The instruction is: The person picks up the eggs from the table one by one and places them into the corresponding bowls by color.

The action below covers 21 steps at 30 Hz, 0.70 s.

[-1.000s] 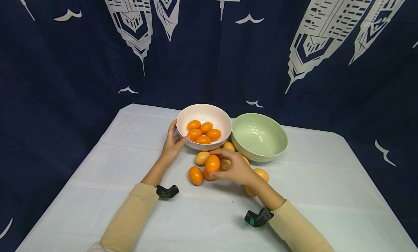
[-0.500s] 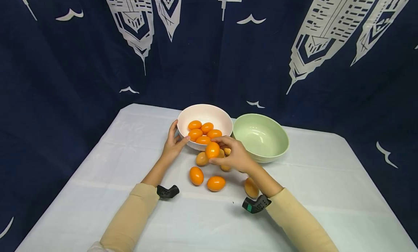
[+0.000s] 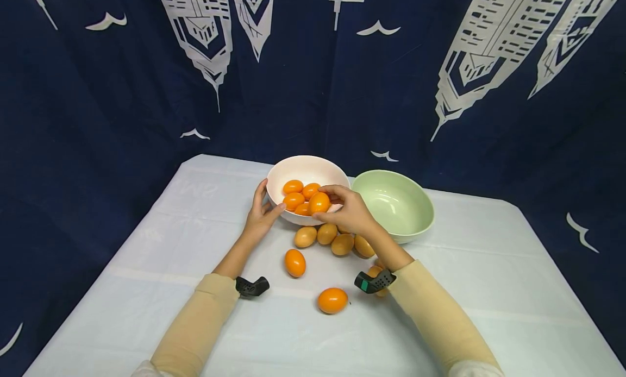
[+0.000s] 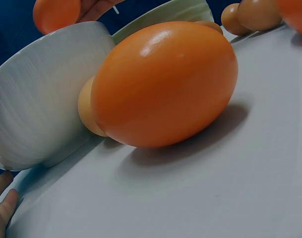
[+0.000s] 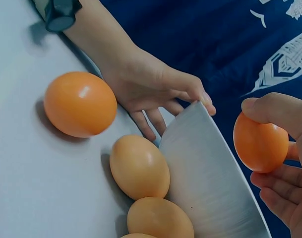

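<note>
My right hand [image 3: 349,209] pinches an orange egg [image 3: 319,202] between thumb and fingers, above the near rim of the pale pink bowl [image 3: 308,168]. In the right wrist view that held egg [image 5: 260,144] shows just off the bowl's edge. My left hand [image 3: 259,218] holds the pink bowl at its left side, thumb hooked over the rim and fingers along the outer wall. Several orange eggs [image 3: 293,187] lie inside this bowl. On the table in front of it are one orange egg [image 3: 295,263] and, closer to me, a second orange egg [image 3: 333,301].
A light green bowl [image 3: 391,203] stands right beside the pink one, with nothing seen inside. Several brown eggs [image 3: 342,245] cluster before the two bowls, some partly hidden by my right forearm. The white-covered table [image 3: 205,203] ends at a dark blue patterned cloth [image 3: 313,94].
My right hand has raised the orange egg from the table group up to the pink bowl. Another orange egg has rolled toward me. The left hand keeps its hold.
</note>
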Tool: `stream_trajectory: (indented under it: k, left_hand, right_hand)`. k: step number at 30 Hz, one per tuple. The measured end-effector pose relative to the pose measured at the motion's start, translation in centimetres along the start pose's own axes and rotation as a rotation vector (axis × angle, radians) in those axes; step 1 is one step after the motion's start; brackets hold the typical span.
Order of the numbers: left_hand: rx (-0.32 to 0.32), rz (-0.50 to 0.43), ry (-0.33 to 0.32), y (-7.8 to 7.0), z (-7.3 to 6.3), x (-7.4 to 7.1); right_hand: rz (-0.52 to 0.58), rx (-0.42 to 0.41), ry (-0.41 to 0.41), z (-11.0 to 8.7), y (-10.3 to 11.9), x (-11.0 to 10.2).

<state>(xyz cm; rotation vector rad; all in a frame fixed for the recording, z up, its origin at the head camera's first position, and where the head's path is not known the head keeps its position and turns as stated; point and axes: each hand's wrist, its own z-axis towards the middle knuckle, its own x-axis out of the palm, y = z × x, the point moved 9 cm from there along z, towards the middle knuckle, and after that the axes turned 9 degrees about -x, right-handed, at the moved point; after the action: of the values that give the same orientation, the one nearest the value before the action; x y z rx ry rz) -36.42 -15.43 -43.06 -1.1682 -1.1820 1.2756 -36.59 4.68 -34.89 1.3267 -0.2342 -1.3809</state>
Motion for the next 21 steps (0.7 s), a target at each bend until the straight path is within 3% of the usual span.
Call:
stream_trajectory:
  k: [6,16,21]
  left_hand:
    - [0.035,0.02,-0.024,0.5,0.3,-0.1]
    - [0.01,0.011,-0.009,0.5,0.3,-0.1]
    - [-0.018,0.009,0.018,-1.6,-1.1,0.2]
  right_hand:
    - [-0.038,0.046,0.005,1.1,-0.7,0.1]
    - [-0.113,0.083,0.02,2.9,-2.3,0.5]
    - [-0.156,0.095,0.05,3.7,-3.0,0.5]
